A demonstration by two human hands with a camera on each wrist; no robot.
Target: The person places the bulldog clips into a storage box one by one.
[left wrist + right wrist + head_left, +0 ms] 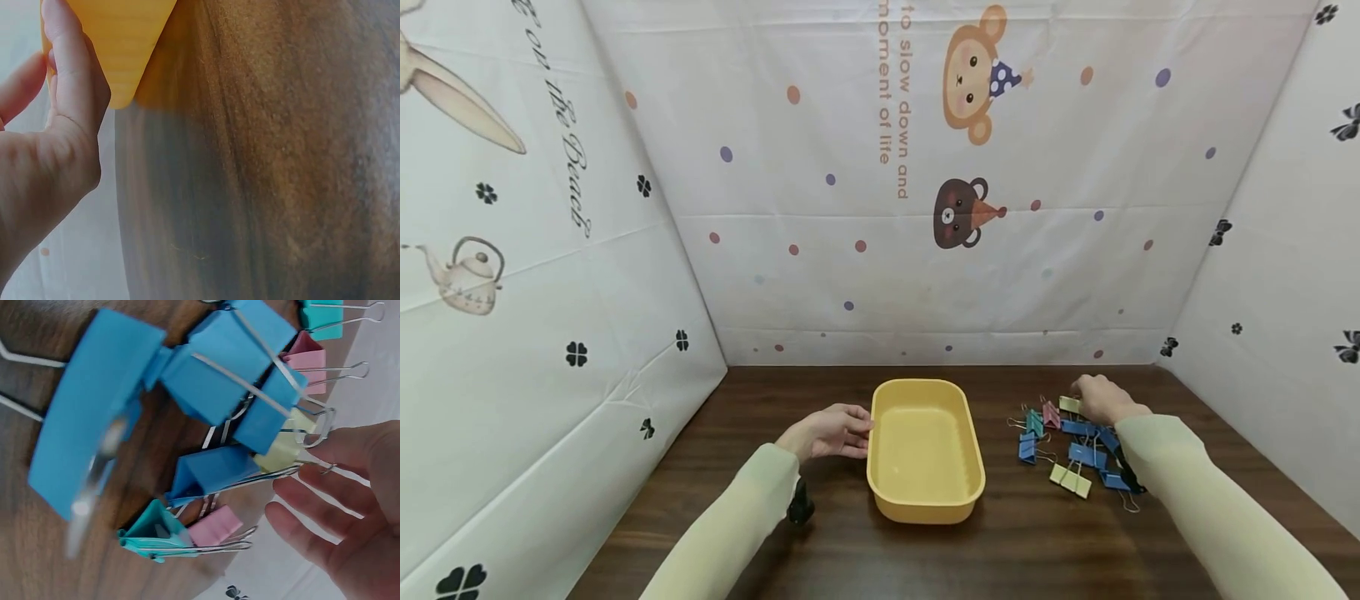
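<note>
My left hand point(833, 431) is at the left side of a yellow plastic bin point(927, 512), its fairly straight fingers touching the outer wall near the rim. In the left wrist view those fingers point(72, 75) lie along the bin wall point(122, 44). At the far side of a pile of binder clips, my right hand point(1105, 398) pinches a pale yellow binder clip point(284, 447) by its wire handles, between thumb and index finger. Right around it lie blue binder clips point(234, 359), a pink one point(215, 525) and a teal one point(156, 528).
Another yellow binder clip point(1070, 481) lies at the near side of the pile, right of the bin. The dark wooden table point(880, 567) is enclosed by white printed cloth at the back point(775, 292), left and right. The bin holds nothing inside.
</note>
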